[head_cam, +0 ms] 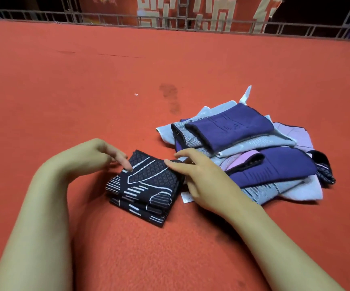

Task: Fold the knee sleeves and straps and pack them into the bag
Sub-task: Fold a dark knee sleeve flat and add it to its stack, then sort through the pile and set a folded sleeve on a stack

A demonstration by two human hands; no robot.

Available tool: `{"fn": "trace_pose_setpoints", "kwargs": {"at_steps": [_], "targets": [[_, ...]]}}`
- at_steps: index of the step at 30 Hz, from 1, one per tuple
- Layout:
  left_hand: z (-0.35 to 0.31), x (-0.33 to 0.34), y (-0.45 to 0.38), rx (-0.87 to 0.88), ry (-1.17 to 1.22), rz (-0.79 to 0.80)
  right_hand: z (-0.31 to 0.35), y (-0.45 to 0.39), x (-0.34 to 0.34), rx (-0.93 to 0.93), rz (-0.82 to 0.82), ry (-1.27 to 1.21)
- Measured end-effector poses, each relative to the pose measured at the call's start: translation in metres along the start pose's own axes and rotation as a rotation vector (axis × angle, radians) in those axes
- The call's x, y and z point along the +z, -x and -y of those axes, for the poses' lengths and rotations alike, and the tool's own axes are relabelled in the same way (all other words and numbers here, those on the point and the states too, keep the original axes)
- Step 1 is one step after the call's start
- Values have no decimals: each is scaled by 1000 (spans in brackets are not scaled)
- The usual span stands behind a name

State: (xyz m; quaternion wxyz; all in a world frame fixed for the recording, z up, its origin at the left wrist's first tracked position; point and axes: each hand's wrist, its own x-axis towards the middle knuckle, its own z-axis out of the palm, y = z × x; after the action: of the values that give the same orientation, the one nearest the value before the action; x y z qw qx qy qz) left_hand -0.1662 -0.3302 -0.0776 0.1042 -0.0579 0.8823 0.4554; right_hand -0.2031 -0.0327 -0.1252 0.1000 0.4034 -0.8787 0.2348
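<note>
Head view: I am squaring up the folded dark sleeve (144,185) on the red felt (65,80).
My left hand (98,156) is touching its ten o'clock corner with loose fingers; my right hand (199,175) is pressing its two o'clock edge flat. Unfolded pile (253,148) is waiting at three o'clock; no bag visible. Keep edges aligned.

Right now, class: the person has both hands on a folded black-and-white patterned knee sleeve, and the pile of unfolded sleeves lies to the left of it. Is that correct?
Not quite. The head view shows the pile of purple, grey and pink sleeves lying to the right of the folded black-and-white sleeve, not the left. The left hand and right hand do both touch it.
</note>
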Motion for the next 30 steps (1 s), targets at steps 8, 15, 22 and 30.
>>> {"fn": "trace_pose_setpoints", "kwargs": {"at_steps": [8, 15, 22, 30], "targets": [[-46, 36, -14, 203, -74, -316, -19, -1, -38, 133, -511, 53], [-81, 133, -38, 265, 568, -164, -37, 7, -14, 387, -350, 189], [-77, 136, -45, 204, 867, -143, 3, -1, -41, 405, -599, -286], [-72, 134, -43, 313, 909, -64, -1, 1, -23, 433, -549, -187]]}}
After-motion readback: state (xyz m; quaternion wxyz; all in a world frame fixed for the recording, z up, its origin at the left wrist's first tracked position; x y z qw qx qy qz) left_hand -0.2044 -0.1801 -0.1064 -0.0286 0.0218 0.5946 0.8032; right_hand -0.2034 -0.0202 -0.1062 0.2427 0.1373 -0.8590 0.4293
